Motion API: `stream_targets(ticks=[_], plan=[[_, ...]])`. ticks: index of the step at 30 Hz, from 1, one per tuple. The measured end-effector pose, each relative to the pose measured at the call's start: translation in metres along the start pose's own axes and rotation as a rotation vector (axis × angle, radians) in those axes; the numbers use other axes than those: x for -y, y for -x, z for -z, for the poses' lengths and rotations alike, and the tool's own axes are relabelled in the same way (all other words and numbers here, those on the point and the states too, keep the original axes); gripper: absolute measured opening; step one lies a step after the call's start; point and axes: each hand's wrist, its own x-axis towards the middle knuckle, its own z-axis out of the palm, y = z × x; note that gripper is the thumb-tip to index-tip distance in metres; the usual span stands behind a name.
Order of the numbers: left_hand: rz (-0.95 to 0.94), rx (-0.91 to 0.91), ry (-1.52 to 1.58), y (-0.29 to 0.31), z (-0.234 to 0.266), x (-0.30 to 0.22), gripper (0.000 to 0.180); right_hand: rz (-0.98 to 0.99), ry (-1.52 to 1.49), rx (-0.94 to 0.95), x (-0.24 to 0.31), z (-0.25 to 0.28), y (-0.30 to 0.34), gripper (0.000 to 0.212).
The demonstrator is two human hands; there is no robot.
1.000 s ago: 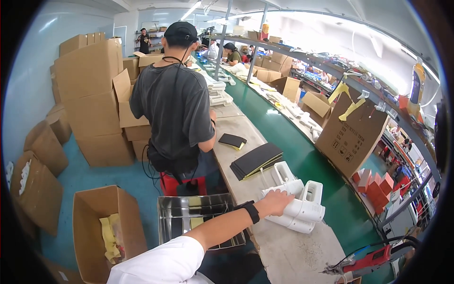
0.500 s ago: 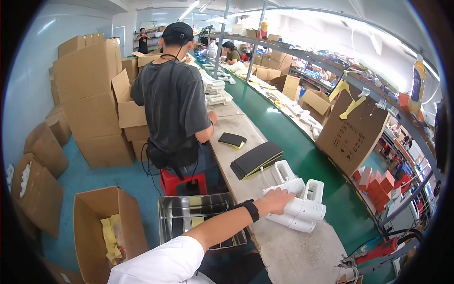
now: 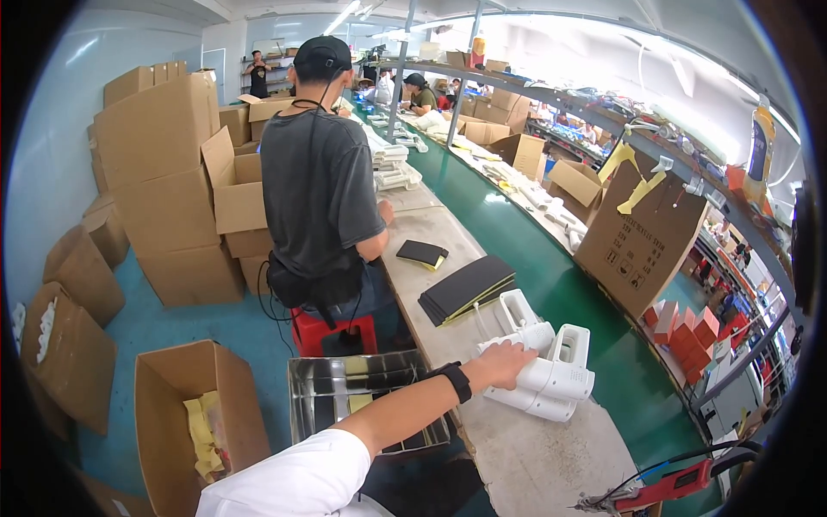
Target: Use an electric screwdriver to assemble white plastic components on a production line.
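My left hand [image 3: 502, 365], with a black band at the wrist, lies over a white plastic appliance housing [image 3: 544, 380]. Its fingers curl down around the housing, which has a looped handle and small screw holes. More white housings [image 3: 518, 310] lie close behind it on the worktop [image 3: 551, 461]. Just beyond my wrist is a fanned stack of black sheets [image 3: 467, 291] with yellow edges, with a smaller black stack [image 3: 422, 253] farther off. At the lower right, a red tool [image 3: 668, 488] with a metal tip and dark cable hangs tilted over the bench. My right hand is out of sight.
A person in a dark shirt [image 3: 314, 181] sits on a red stool [image 3: 345, 332] ahead on the left. Below my arm is a shiny-lined box [image 3: 314, 379]; an open carton [image 3: 159, 414] stands left of it. A green conveyor [image 3: 551, 284] runs along the worktop's right side.
The red tool at the lower right has moved down and to the left. My left hand stays in place on the white housing.
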Motion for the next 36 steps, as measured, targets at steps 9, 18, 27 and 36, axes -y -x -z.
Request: stream_targets(ticks=[9,18,27,36], plan=[[0.000,-0.010,-0.006,-0.003,-0.002,0.001,0.071,0.020,0.028,-0.065,-0.004,0.004,0.011,0.051],[-0.059,-0.016,0.010,0.000,-0.007,-0.006,0.064,0.024,0.065,-0.195,-0.007,0.009,0.051,0.049],[-0.274,-0.414,0.108,0.044,0.016,-0.020,0.065,-0.101,-0.148,-0.341,0.114,-0.100,0.107,0.061],[-0.390,-0.222,0.175,0.094,-0.062,-0.113,0.063,-0.024,-0.335,-0.622,0.048,-0.063,0.201,0.077]])
